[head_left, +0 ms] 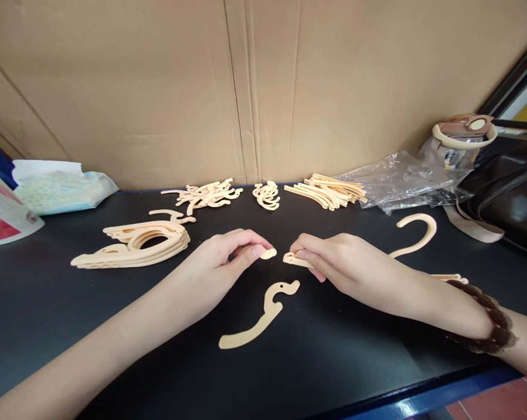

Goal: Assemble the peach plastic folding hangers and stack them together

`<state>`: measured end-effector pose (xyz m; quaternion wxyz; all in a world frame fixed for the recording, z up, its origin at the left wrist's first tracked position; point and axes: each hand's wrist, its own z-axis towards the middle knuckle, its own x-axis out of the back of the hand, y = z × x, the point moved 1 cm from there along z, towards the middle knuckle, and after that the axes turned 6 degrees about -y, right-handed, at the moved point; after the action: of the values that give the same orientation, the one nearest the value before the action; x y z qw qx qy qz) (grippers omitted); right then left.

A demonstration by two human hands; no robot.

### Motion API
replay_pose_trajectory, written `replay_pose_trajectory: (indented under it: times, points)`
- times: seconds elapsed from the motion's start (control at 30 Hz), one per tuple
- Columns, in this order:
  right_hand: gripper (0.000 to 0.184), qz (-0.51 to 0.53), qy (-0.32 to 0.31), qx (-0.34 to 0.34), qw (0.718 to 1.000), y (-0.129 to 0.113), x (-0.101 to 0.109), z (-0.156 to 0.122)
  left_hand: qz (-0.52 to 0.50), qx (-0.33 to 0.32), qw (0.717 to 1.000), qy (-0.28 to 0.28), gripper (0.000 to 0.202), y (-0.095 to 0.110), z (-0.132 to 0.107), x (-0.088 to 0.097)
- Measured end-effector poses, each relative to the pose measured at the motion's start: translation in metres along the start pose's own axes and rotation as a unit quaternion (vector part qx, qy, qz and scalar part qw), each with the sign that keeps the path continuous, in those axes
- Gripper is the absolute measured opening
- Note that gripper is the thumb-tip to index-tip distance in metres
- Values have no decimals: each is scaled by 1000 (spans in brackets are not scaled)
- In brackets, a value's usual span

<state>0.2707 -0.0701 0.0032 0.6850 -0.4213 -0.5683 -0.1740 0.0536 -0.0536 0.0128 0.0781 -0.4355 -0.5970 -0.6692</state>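
Observation:
My left hand (234, 254) pinches a beige plastic hanger piece, whose rounded tip (269, 254) shows past the fingertips. Facing it across a small gap, my right hand (328, 256) is closed on a flat beige hanger bar (296, 260) with a holed end; the rest of it is hidden in the fingers. The two pieces are apart. Below the hands lies a curved hanger arm (250, 326) with a hole near its hooked end. A hanger hook (423, 227) rests beyond my right forearm, and a bar end (458, 279) peeks out beside the wrist.
Left stands a stack of folded hangers (132, 254) with a loose arm behind. Along the back are piles of arms (208, 194), hooks (267, 195) and bars (331, 191). Plastic bags (394, 178), a bottle (460, 140), a black bag (512, 192) and tissues (66, 189) edge the table.

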Motion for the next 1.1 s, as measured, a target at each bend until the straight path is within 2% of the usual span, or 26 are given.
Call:
replay_pose_trajectory:
  times: [0.13, 0.27, 0.37, 0.47, 0.57, 0.63, 0.77, 0.9, 1.0, 1.1]
  points:
    - [30, 73, 20, -3, 997, 1, -1, 0, -10, 27, 1000, -6, 36, 2, -1, -1]
    - [37, 141, 13, -1, 990, -3, 0, -1, -3, 12, 1000, -9, 37, 0, -1, -2]
    - [23, 148, -5, -9, 989, -3, -1, -1, -4, 9, 1000, -4, 36, -3, -1, -3]
    - [5, 131, 11, -10, 991, -2, -1, -1, 9, 1, 1000, 25, 34, -6, -2, -3]
    - [5, 90, 29, 5, 996, 0, -2, 0, 43, -11, 998, 39, 33, -7, -3, -3]
    - [3, 49, 33, 19, 998, 1, -3, 1, 71, -20, 997, 25, 36, -7, -4, -2]
    - [8, 2, 42, 37, 998, 3, -5, 3, 180, -79, 980, 9, 37, -6, -4, 0]
    - [17, 1, 44, 46, 998, 3, -6, 4, 294, -177, 937, 61, 28, -4, -7, 0]
    - [23, 11, 39, 62, 997, 3, -5, 2, 326, -227, 915, 73, 20, -3, -9, -3]
    - [27, 20, 34, 82, 996, 3, -5, 0, 330, -249, 906, 89, 17, -5, -9, -7]
